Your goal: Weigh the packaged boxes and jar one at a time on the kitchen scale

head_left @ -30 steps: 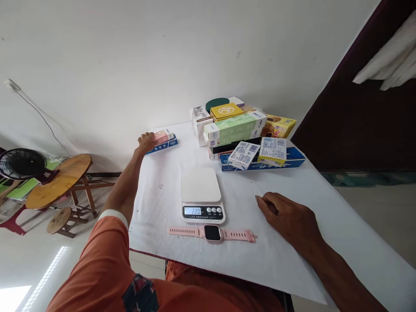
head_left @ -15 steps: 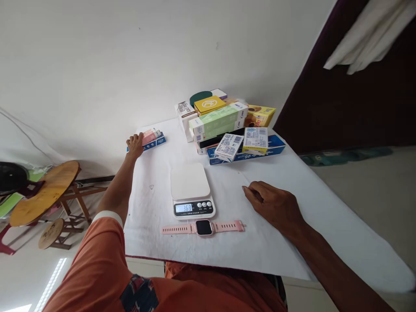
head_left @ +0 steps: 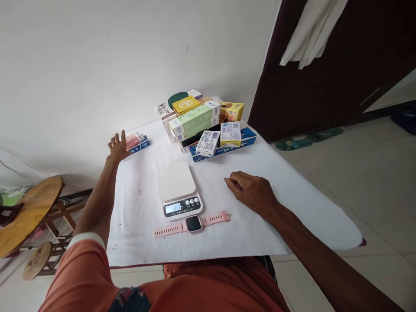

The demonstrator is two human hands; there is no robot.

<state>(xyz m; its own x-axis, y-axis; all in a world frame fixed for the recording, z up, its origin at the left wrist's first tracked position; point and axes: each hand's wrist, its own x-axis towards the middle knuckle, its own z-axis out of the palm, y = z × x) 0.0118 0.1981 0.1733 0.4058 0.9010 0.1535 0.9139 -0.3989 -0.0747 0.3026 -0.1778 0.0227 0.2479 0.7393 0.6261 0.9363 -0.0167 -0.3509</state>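
My left hand (head_left: 118, 146), fingers spread, is at the far left edge of the table, beside a pink box (head_left: 134, 139) that lies on a blue box (head_left: 143, 145). Whether the fingertips touch the boxes I cannot tell. My right hand (head_left: 249, 190) rests on the white tabletop with its fingers curled in; what is inside the curl, if anything, is hidden. Between my arms is a white digital scale (head_left: 176, 182) with a bare platform, its display reading 363. A smartwatch with a pink strap (head_left: 193, 223) lies stretched out just in front of the scale.
Behind the scale is a pile of boxes: a long green one (head_left: 195, 120), a yellow one (head_left: 186, 104), and a long blue one (head_left: 248, 137) under two small white-and-yellow boxes (head_left: 230, 132). A wooden stool (head_left: 37, 261) stands left of the table; green slippers (head_left: 308, 139) lie on the floor.
My left hand has opened and come off the pink and blue boxes, its fingers now raised and spread. The view has swung right; my right hand keeps its curled pose on the table.
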